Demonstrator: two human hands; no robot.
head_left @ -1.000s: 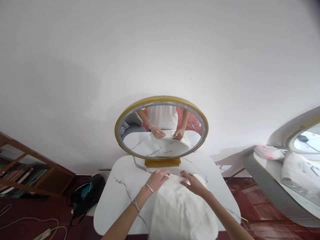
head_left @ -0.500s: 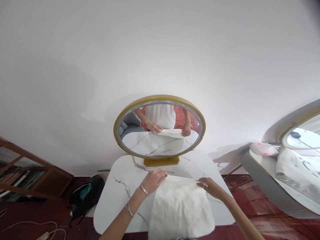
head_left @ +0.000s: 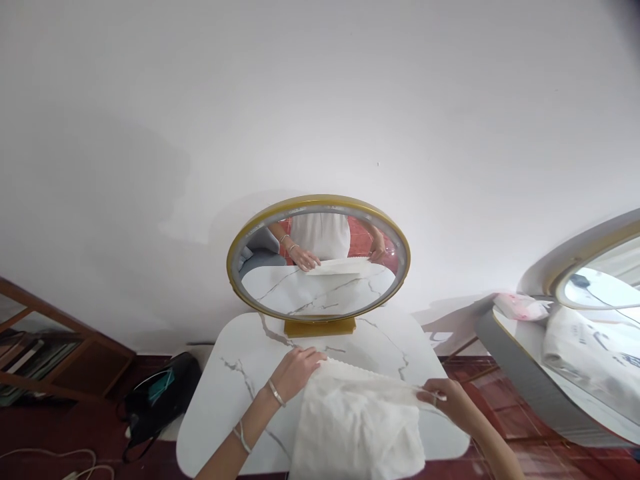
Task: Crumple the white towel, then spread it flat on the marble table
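A white cloth (head_left: 357, 427) lies over the front of a white marbled table (head_left: 230, 400), its lower end reaching the table's front edge. At the cloth's upper left corner, my left hand (head_left: 296, 373) is closed on the edge, fingertips at the fabric. My right hand (head_left: 445, 399) pinches the upper right corner and pulls it out into a thin, stretched point. The upper edge runs taut and slanting between both hands. Behind them stands an oval gold-framed mirror (head_left: 319, 320), which reflects both hands and the cloth.
On the right, a second table (head_left: 530, 380) holds a pink and white packet (head_left: 520, 307), a printed white fabric bundle (head_left: 590, 350) and another mirror (head_left: 600, 267). A black bag (head_left: 163, 397) and a wooden shelf (head_left: 95, 360) are at left. A cable lies on the red floor.
My right hand has moved right and slightly down, stretching the cloth's corner outward. My left hand has shifted a little left and down. The view has moved slightly.
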